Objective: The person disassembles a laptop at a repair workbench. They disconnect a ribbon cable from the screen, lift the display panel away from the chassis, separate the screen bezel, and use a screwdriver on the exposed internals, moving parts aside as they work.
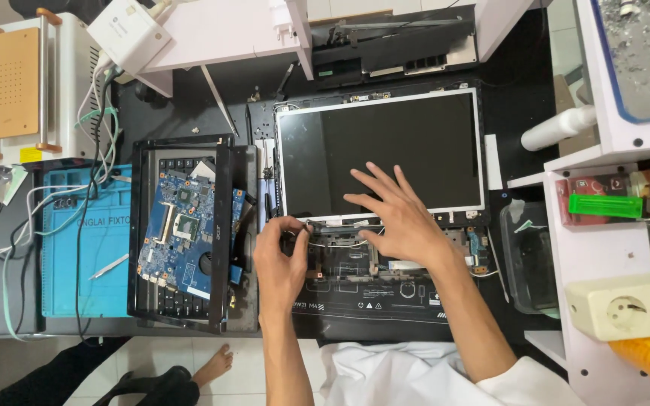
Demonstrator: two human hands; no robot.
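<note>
Pinching with my left hand point(280, 256), I close thumb and fingertips on a thin white cable point(332, 242) at the hinge edge of the laptop screen panel point(378, 150). My right hand point(396, 214) lies flat and open on the near part of the glass, I think to keep the panel steady. Left of it rests a blue motherboard point(186, 237) on a keyboard frame point(182, 304), set aside.

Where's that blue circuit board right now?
In the head view, the blue circuit board lies left of the left hand, on a keyboard inside a black frame, right of the teal mat.
</note>
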